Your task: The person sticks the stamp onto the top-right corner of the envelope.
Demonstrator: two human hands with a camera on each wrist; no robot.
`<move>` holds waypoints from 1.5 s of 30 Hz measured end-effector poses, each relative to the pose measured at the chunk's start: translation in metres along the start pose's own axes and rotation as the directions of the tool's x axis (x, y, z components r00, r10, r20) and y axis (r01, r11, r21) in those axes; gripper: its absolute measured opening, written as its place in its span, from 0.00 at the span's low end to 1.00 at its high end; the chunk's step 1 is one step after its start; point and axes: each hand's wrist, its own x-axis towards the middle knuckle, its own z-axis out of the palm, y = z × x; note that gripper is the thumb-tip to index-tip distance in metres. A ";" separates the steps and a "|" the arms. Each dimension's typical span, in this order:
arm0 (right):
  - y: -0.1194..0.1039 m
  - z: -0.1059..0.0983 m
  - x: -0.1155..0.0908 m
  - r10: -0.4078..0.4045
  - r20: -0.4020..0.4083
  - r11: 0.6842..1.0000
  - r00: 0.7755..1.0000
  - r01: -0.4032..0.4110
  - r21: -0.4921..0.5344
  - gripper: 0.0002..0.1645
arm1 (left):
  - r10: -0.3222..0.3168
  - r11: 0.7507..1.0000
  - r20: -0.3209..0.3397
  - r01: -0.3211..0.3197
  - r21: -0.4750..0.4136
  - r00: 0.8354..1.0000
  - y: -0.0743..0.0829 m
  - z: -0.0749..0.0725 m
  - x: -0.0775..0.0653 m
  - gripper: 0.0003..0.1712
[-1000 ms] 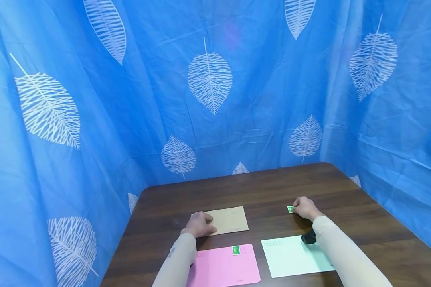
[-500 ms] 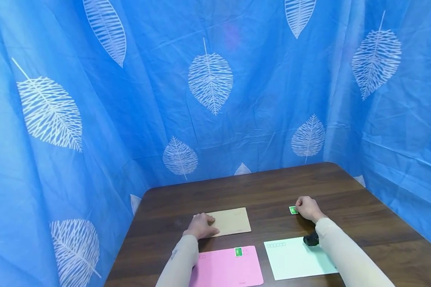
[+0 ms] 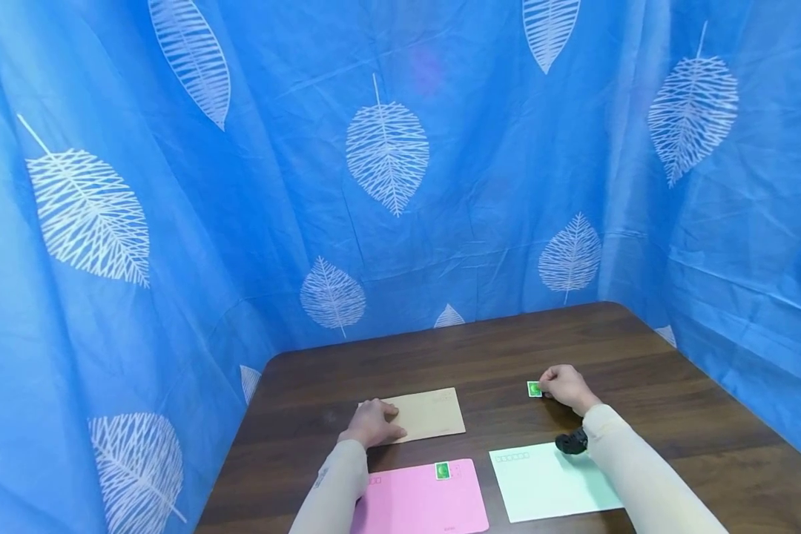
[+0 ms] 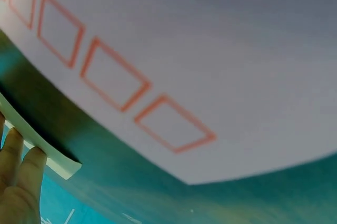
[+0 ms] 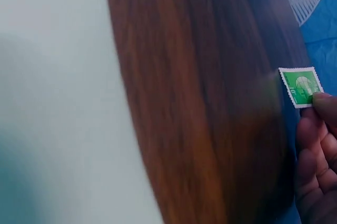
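A tan envelope [image 3: 427,415] lies flat toward the left of the table. My left hand [image 3: 370,423] rests on its left end, fingers and thumb spread; the left wrist view shows fairly straight fingers [image 4: 31,168] touching the envelope [image 4: 62,165]. Over the table at the right, my right hand [image 3: 566,387] pinches a green stamp [image 3: 534,389] between thumb and fingertips. In the right wrist view the stamp [image 5: 300,87] has a white perforated border, and the other fingers [image 5: 308,168] are curled below it.
A pink envelope [image 3: 420,497] bearing another green stamp [image 3: 443,471] lies in front of the tan one. To its right is a mint-green envelope [image 3: 541,486], partly under the right forearm. Blue leaf-patterned curtains [image 3: 454,222] surround the dark wooden table [image 3: 494,348].
My right hand shifts slightly with the stamp, now a little further left and showing more of its face. The left hand stays on the tan envelope. The head view sways slightly.
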 end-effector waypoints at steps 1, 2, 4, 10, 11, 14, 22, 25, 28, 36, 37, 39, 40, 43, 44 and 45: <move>-0.001 0.003 0.000 0.002 0.006 1.000 1.000 -0.002 0.022 0.06 | 0.002 1.000 0.002 -0.002 0.001 1.000 -0.001 0.000 0.000 0.29; -0.002 0.005 0.001 0.011 0.013 0.999 1.000 -0.011 0.049 0.06 | 0.000 1.000 0.005 0.000 0.000 1.000 -0.001 0.000 0.000 0.29; -0.003 0.012 0.002 0.018 0.036 0.995 0.999 -0.021 0.101 0.06 | -0.012 1.000 0.007 0.012 0.000 1.000 -0.002 0.001 -0.001 0.29; -0.008 0.034 0.006 0.017 0.094 0.983 0.995 -0.034 0.180 0.05 | -0.024 1.000 -0.006 0.024 0.001 1.000 -0.003 0.003 -0.004 0.28; -0.010 0.037 0.007 0.019 0.098 0.983 0.995 -0.037 0.180 0.05 | -0.017 1.000 -0.007 0.017 -0.002 1.000 -0.002 0.003 -0.004 0.28; -0.017 0.046 0.008 0.019 0.104 0.983 0.994 -0.037 0.180 0.05 | 0.007 1.000 -0.008 -0.007 -0.001 1.000 0.000 0.003 -0.004 0.28; -0.044 0.074 0.017 -0.049 0.140 0.974 0.989 0.016 0.225 0.05 | -0.002 1.000 -0.038 0.002 0.016 0.999 0.000 -0.003 -0.005 0.28; -0.050 0.081 0.018 -0.047 0.137 0.970 0.990 0.012 0.243 0.05 | -0.006 1.000 -0.026 0.006 0.014 1.000 0.001 -0.005 -0.005 0.28; -0.052 0.086 0.017 -0.051 0.133 0.970 0.990 0.017 0.244 0.05 | -0.010 1.000 -0.017 0.010 0.009 1.000 0.003 -0.007 -0.006 0.28; -0.058 0.106 0.016 -0.049 0.129 0.960 0.990 0.011 0.280 0.04 | -0.003 1.000 -0.002 0.003 0.013 1.000 0.008 -0.005 -0.005 0.28; -0.059 0.107 0.016 -0.049 0.130 0.960 0.990 0.010 0.280 0.04 | -0.004 1.000 0.002 0.004 0.012 1.000 0.008 -0.004 -0.005 0.28; -0.061 0.109 0.017 -0.049 0.125 0.961 0.991 0.013 0.275 0.04 | 0.002 1.000 0.004 -0.002 0.010 1.000 0.010 -0.001 -0.003 0.28; -0.062 0.112 0.018 -0.048 0.124 0.962 0.991 0.012 0.273 0.04 | 0.003 1.000 0.004 -0.003 0.009 1.000 0.009 0.000 -0.003 0.28; -0.065 0.117 0.020 -0.036 0.124 0.963 0.992 0.001 0.270 0.04 | 0.006 1.000 0.000 -0.006 0.015 1.000 0.009 0.001 -0.003 0.28; -0.067 0.119 0.021 -0.032 0.126 0.964 0.991 -0.003 0.268 0.04 | 0.008 1.000 0.000 -0.008 0.018 1.000 0.009 0.001 -0.003 0.27; -0.068 0.121 0.021 -0.029 0.130 0.964 0.991 -0.007 0.266 0.04 | 0.004 1.000 0.001 -0.004 0.018 1.000 0.008 0.001 -0.003 0.27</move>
